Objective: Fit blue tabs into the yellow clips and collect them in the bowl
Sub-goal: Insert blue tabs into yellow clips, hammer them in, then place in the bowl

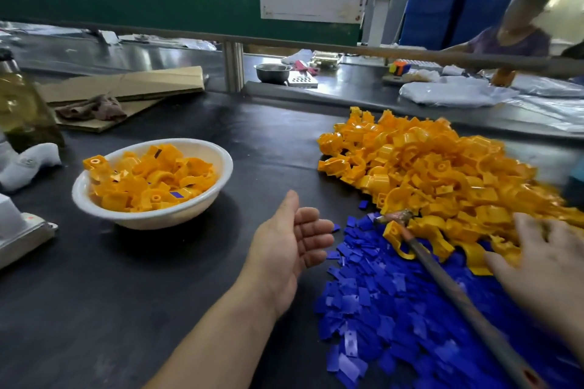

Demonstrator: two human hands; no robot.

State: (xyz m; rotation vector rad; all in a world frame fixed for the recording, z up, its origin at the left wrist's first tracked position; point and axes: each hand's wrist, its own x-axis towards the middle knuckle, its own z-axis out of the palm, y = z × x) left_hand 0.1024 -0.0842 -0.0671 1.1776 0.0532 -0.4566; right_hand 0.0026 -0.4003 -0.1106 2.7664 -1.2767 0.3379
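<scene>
L hand [289,245] palm-up, fingers loose, empty, beside tabs [379,309], ready for a part; R hand [543,265] fingers spread on clips [426,167], prob. picking.

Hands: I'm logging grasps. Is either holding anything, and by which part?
Nothing is held. The left hand is open and empty; the right hand, blurred, spreads straight fingers over the yellow clips.

Left of centre on the tabletop [94,309]: a bowl [164,221] holding assembled clips [151,180]. Right of centre: a heap of loose clips [426,167], with a heap of tabs [395,309] just below it, toward the lower right. Slanting across both heaps to the lower-right corner: a rod [458,290]. Between bowl and tabs: the left hand [284,246]. At the right edge, over the loose clips: the right hand [543,262]. Upper left: cardboard [126,82] under a rag [91,110].
</scene>
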